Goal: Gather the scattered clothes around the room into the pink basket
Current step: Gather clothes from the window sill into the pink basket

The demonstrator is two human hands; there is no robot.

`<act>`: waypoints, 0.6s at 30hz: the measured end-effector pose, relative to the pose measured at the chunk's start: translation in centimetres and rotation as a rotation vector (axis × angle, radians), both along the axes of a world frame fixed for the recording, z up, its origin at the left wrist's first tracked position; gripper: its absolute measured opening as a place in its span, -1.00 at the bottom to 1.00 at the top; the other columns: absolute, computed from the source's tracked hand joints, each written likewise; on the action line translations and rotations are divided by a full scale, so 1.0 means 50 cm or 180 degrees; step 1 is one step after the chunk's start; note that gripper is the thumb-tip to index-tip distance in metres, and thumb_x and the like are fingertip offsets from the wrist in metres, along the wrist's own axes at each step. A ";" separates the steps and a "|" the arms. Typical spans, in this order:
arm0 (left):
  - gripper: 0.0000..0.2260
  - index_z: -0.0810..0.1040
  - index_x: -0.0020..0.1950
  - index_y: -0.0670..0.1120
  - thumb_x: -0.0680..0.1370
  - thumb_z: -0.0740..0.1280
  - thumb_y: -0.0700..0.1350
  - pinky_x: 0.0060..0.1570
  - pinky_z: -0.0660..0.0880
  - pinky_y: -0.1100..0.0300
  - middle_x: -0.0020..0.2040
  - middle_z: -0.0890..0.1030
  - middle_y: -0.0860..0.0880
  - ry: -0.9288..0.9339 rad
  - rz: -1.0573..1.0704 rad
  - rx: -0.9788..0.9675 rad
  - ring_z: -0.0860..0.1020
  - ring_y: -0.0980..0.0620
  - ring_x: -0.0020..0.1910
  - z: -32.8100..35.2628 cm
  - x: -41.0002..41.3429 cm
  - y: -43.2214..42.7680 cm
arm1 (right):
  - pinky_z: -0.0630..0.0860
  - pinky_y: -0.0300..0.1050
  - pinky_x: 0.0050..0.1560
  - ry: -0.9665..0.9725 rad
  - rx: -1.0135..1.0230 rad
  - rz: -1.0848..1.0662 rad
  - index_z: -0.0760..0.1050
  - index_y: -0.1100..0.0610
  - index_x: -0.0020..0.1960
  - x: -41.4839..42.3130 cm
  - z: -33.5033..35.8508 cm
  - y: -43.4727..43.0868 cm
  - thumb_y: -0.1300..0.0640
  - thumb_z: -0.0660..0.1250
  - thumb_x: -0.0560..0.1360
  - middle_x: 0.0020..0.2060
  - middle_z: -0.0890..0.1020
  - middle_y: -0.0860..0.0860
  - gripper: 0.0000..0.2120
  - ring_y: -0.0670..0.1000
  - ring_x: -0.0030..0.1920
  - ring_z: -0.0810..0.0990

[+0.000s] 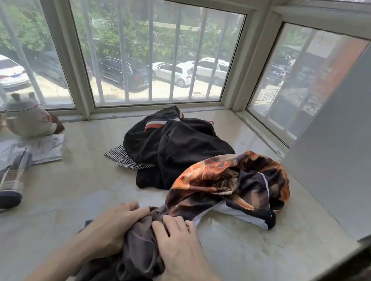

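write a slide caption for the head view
Both hands bunch a grey garment on a marble windowsill beside more clothes.

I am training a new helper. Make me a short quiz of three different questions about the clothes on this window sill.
1. True or false: both hands grip the grey-brown garment.
2. Which cloth lies nearest the window: (a) black garment, (b) orange printed garment, (c) striped cloth?
3. Is the pink basket in view?

Key: 1 true, left hand and right hand both hold it. 2 a. 3 no.
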State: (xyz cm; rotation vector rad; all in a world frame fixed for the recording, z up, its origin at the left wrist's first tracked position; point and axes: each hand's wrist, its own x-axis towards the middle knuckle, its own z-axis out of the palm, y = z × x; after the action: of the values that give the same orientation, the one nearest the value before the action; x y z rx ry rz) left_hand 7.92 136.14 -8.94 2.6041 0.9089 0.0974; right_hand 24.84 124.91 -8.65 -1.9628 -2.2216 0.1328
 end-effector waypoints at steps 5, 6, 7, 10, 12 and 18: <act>-0.65 0.36 0.14 0.23 0.38 0.28 0.00 -0.15 0.50 0.01 -0.01 0.41 0.20 -0.0226 0.0572 0.0211 0.46 0.10 -0.05 0.049 -0.112 0.002 | 0.44 -0.02 0.06 0.0433 0.0436 0.0400 0.33 0.04 0.27 -0.086 0.022 0.029 -0.07 0.51 0.05 0.18 0.44 0.01 -0.17 0.09 0.07 0.47; -0.62 0.35 0.15 0.24 0.37 0.30 -0.01 -0.15 0.51 0.00 0.01 0.40 0.21 -0.0237 0.0662 0.0225 0.47 0.09 -0.05 0.051 -0.123 0.002 | 0.44 0.01 0.10 0.0493 0.0394 0.0450 0.30 0.05 0.30 -0.094 0.027 0.034 -0.04 0.51 0.09 0.23 0.41 0.02 -0.18 0.11 0.12 0.44; -0.57 0.33 0.18 0.27 0.36 0.32 -0.02 -0.14 0.52 0.00 0.04 0.39 0.21 -0.0255 0.0757 0.0231 0.48 0.07 -0.04 0.053 -0.135 -0.003 | 0.42 0.03 0.16 0.0511 0.0307 0.0492 0.27 0.04 0.33 -0.102 0.030 0.039 -0.01 0.51 0.13 0.27 0.37 0.04 -0.18 0.13 0.17 0.41; -0.25 0.08 0.37 0.37 0.26 0.35 0.05 0.13 0.46 0.02 0.36 0.26 0.19 0.0188 0.0836 0.0010 0.42 -0.04 0.22 0.028 -0.154 -0.025 | 0.19 0.07 0.39 0.0392 -0.0194 0.0406 0.03 -0.04 0.48 -0.096 0.017 0.051 0.01 0.49 0.23 0.45 0.14 0.07 -0.05 0.18 0.38 0.21; 0.09 -0.27 0.46 0.34 0.13 0.39 0.20 0.35 0.30 -0.09 0.54 -0.16 0.18 0.0999 0.0968 -0.0432 0.09 -0.13 0.50 0.004 -0.165 -0.040 | 0.00 0.12 0.46 0.0299 -0.0680 0.0309 -0.23 -0.16 0.51 -0.082 0.003 0.054 -0.01 0.50 0.25 0.52 -0.11 0.05 0.11 0.21 0.48 0.00; 0.23 -0.42 0.47 0.17 0.22 0.53 0.12 0.25 0.41 -0.05 0.53 -0.29 -0.03 0.1604 0.1071 -0.0309 0.25 -0.25 0.34 -0.020 -0.112 -0.061 | -0.16 0.28 0.47 0.0548 -0.1115 0.0340 -0.43 -0.29 0.43 -0.083 -0.008 0.048 -0.06 0.58 0.19 0.51 -0.32 0.06 0.29 0.24 0.50 -0.27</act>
State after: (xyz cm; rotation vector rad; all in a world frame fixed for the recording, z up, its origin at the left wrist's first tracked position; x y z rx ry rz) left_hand 2.35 133.11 -9.96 2.3967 1.4753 -0.5225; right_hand 20.69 127.29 -9.04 -1.9004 -2.3106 0.7219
